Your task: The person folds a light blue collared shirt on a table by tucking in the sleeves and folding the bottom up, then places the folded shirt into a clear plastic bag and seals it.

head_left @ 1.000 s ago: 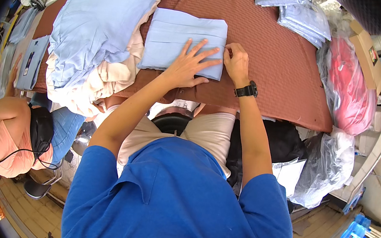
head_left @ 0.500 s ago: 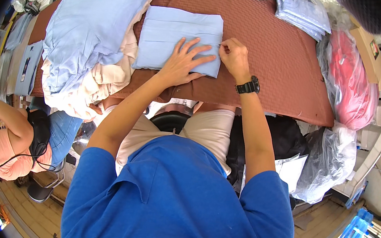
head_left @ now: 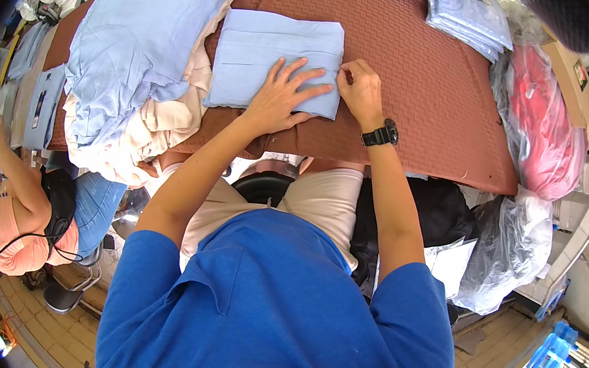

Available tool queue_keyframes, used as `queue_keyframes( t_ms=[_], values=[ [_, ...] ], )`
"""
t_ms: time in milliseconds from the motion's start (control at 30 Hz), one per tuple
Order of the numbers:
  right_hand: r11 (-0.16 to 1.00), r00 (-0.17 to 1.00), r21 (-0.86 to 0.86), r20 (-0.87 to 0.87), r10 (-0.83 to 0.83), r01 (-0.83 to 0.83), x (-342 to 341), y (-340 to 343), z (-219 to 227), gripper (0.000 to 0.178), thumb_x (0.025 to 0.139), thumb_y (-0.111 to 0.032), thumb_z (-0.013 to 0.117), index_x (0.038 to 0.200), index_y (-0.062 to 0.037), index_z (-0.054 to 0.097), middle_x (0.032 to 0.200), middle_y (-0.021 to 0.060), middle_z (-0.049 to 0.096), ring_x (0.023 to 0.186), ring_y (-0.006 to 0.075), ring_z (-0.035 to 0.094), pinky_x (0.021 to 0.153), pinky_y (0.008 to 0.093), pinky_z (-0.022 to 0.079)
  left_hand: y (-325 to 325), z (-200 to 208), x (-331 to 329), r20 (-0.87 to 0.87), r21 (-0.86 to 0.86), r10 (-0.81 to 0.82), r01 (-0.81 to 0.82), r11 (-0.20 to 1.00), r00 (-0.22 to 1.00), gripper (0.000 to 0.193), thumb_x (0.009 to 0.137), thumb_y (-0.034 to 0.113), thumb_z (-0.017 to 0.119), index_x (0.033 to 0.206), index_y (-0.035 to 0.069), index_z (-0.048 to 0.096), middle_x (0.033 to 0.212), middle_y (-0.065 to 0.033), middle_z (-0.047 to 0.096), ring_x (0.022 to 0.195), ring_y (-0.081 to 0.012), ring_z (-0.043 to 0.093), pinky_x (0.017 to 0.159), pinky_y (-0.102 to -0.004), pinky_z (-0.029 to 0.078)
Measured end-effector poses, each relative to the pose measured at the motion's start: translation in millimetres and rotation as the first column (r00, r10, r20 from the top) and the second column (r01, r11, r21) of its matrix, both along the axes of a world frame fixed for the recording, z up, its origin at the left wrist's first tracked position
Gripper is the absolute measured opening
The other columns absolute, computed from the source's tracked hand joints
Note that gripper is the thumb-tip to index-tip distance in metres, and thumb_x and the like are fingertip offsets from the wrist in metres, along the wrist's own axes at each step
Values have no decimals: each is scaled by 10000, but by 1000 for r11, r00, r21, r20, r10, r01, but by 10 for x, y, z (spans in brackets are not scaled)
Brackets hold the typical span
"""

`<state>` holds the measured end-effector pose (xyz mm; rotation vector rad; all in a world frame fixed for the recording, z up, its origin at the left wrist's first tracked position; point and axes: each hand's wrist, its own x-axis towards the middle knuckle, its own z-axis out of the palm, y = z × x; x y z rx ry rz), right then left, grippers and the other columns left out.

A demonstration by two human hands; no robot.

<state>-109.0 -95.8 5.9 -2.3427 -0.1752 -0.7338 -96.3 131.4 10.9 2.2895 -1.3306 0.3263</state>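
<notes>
A light blue folded shirt (head_left: 268, 41) lies in a flat rectangle on the brown cloth-covered table (head_left: 403, 80). My left hand (head_left: 283, 100) rests flat on its lower right part, fingers spread. At the right edge of the shirt, my right hand (head_left: 362, 93) is closed, thumb and forefinger pinched close to the fabric. Whatever sits in that pinch, if anything, is too small to make out. A black watch (head_left: 381, 133) is on my right wrist.
Loose blue shirts (head_left: 145, 26) are heaped over cream cloth (head_left: 162, 120) at the left. Bagged folded shirts (head_left: 469, 21) lie far right, near a clear bag with red cloth (head_left: 538, 118) and a cardboard box (head_left: 572, 78). Another person (head_left: 26, 217) sits at the left.
My hands keep nearly the same place; the right hand has shifted very slightly. The other person's arms have moved at the left.
</notes>
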Motion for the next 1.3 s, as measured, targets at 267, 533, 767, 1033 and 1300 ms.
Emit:
queue_keyframes(
  t_ms=[267,533,767,1033,1300],
  values=[
    [999,999,-24,-35,-40,39,-86,46,32,45,787,-12,688,772,17,657,825,158,654,711,366,658,632,451,534,10,-10,6,-7,-3,4,-4,1000,1000,739,779,332,794,1464,346,518,1544,5,417,1451,-342,311,1186,-643,216],
    [1000,995,-20,-100,-10,8,-212,76,123,54,779,-12,678,754,26,647,807,173,652,709,387,645,650,462,527,5,-32,5,-7,4,23,-23,1000,1000,722,770,257,802,1437,352,545,1501,-6,442,1436,-332,332,1181,-650,234],
    [994,969,113,-246,37,-9,-281,-61,129,144,837,-51,698,964,17,705,898,190,705,814,330,697,713,411,552,75,18,62,-77,-27,-22,20,999,997,511,826,239,778,1318,251,641,1363,-65,538,1380,-344,405,1179,-557,292],
    [964,943,243,-331,-21,107,-88,233,123,373,909,-164,703,1247,-38,606,1056,219,657,941,365,664,827,431,543,897,46,648,-361,142,749,-761,633,555,597,915,445,704,1146,-94,595,1295,-325,545,1278,-462,502,1063,-524,424],
    [990,993,-101,-56,-101,95,186,479,405,375,913,-173,701,1256,-48,613,1237,249,573,1144,443,559,946,514,482,1001,299,283,-308,423,818,-700,575,486,706,890,429,743,1252,-127,499,1309,-356,531,1166,-476,602,981,-500,511]
  ],
)
